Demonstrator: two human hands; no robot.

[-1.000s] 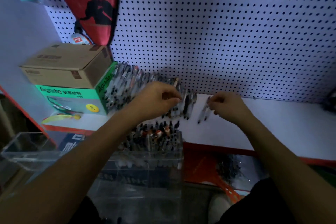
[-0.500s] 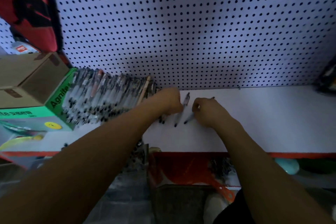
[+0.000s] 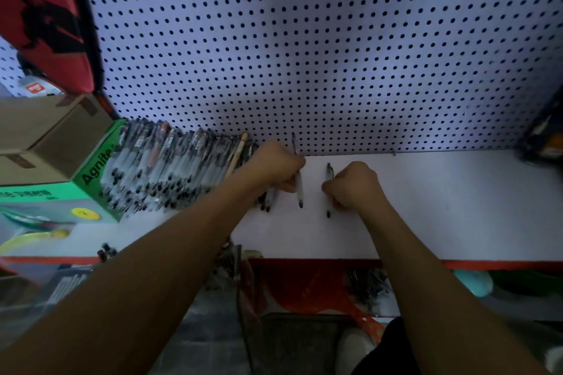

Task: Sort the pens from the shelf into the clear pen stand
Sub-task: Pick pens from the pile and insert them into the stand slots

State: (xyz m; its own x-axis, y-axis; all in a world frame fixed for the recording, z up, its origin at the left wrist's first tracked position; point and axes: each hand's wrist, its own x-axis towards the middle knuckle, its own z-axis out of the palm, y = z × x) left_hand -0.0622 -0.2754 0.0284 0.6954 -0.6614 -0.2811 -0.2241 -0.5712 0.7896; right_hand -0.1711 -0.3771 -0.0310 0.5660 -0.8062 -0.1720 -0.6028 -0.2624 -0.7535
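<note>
White shelf (image 3: 441, 207) under dotted pegboard (image 3: 304, 55) carries a pen row (image 3: 170, 167) beside a green box (image 3: 97, 167), left hand (image 3: 274, 166) and right hand (image 3: 353, 184) each fisted on one slim pen (image 3: 300, 189).

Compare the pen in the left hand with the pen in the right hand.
The left hand grips its pen at mid-barrel, and the pen's top reaches up across the pegboard. The right hand closes on its pen, which sits lower, wholly over the white shelf. The left pen lies closer to the pen pile. Both are slim, clear-barrelled pens with dark tips pointing toward the shelf's front edge.
</note>
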